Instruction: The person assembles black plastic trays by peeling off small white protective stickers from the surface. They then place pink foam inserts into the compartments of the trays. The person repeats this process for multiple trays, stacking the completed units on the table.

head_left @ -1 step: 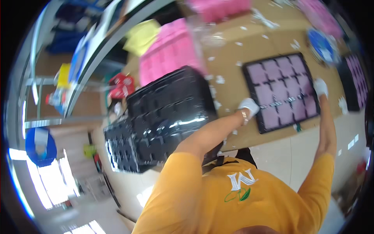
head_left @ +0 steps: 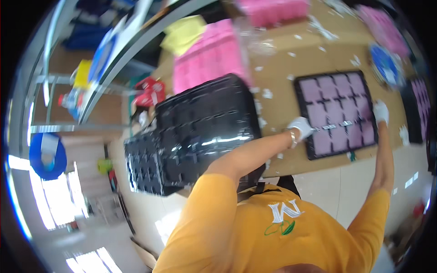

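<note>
A black tray (head_left: 312, 150) lies on the brown work table, its compartments filled with pink-purple pieces. My left hand (head_left: 301, 128), in a white glove, is at the tray's left edge with its fingers closed on the rim. At the opposite edge, my right hand (head_left: 381, 112), also gloved in white, grips the right rim. Motion blur softens the fingertips of both hands. Left of my left forearm sits a stack of glossy black moulded trays (head_left: 207, 132).
Pink foam blocks (head_left: 209, 57) and a yellow cloth (head_left: 184, 34) lie behind the stack. White scraps dot the brown table (head_left: 282, 104). A blue round spool (head_left: 384, 66) and another filled black tray (head_left: 412, 111) stand at the right. Metal shelving (head_left: 102, 75) runs along the left.
The whole scene has shifted slightly right in view as the head moved. Both hands stay at the tray's edges.
</note>
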`<control>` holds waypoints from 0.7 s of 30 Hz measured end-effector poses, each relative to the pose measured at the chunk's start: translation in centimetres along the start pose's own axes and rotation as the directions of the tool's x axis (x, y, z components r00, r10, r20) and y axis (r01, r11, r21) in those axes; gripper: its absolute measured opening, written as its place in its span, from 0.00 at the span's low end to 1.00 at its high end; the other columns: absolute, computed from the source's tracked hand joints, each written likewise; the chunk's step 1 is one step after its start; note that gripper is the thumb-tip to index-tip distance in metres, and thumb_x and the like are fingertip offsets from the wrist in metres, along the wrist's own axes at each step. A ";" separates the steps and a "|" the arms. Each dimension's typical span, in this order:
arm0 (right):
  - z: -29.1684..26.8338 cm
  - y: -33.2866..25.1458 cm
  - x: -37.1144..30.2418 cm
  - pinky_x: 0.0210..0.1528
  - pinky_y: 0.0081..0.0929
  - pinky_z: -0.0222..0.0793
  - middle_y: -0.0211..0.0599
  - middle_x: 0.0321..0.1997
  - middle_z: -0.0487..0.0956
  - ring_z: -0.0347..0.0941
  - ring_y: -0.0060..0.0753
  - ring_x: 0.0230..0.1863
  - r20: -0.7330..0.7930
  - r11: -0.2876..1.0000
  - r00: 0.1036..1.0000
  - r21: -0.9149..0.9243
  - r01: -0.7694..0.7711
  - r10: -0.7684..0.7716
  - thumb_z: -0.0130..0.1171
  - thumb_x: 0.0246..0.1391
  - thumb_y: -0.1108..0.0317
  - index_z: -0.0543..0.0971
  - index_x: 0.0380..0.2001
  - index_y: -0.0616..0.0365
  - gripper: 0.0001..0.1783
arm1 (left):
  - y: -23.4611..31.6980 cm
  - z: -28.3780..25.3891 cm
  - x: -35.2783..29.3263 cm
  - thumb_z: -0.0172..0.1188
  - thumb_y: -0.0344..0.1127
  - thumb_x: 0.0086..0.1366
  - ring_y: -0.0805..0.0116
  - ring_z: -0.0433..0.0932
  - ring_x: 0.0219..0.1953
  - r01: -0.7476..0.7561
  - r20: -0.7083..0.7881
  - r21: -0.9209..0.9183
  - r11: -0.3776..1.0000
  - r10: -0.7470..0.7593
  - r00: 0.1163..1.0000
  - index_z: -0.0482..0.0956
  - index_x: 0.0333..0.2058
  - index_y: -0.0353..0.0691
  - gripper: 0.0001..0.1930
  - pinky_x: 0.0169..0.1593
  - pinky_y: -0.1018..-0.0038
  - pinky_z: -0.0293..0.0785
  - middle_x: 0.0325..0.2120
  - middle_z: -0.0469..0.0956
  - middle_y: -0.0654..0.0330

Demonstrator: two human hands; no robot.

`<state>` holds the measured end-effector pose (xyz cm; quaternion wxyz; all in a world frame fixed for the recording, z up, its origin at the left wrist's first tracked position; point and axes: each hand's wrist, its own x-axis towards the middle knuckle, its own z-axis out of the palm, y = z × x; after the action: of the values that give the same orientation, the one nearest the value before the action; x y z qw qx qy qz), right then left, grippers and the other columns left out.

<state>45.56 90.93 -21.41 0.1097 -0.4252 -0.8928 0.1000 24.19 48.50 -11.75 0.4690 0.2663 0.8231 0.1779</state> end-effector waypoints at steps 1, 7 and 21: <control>-1.1 0.1 -0.2 0.46 0.50 0.68 0.56 0.35 0.78 0.72 0.64 0.40 -0.095 0.997 0.993 -0.028 0.068 -0.070 0.49 0.56 0.59 0.77 0.33 0.61 0.16 | 1.3 -1.5 -2.2 0.61 0.44 0.55 0.53 0.83 0.24 -0.139 0.052 0.011 0.990 0.138 0.989 0.82 0.31 0.29 0.19 0.30 0.62 0.79 0.23 0.81 0.45; -3.1 -1.8 -1.6 0.51 0.39 0.70 0.50 0.44 0.79 0.74 0.54 0.47 -0.090 0.999 0.995 -0.023 0.043 -0.045 0.53 0.60 0.67 0.78 0.47 0.60 0.15 | -1.9 -18.8 -23.0 0.63 0.35 0.59 0.62 0.81 0.34 -0.661 -0.527 -0.230 0.714 0.480 0.702 0.81 0.40 0.37 0.12 0.43 0.73 0.76 0.33 0.81 0.55; -22.5 -65.9 -17.9 0.45 0.32 0.69 0.45 0.35 0.75 0.74 0.46 0.41 -0.441 0.371 0.473 0.300 0.879 -0.763 0.58 0.54 0.75 0.77 0.42 0.64 0.11 | -43.1 -47.6 -16.2 0.55 0.16 0.48 0.66 0.76 0.50 -0.734 -0.915 -0.101 0.672 0.227 0.333 0.49 0.68 0.32 0.46 0.45 0.77 0.74 0.54 0.72 0.51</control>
<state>14.31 38.11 16.00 0.3497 0.1145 -0.9072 0.2040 -22.00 2.43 -0.52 -0.0236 0.2528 0.7363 0.6273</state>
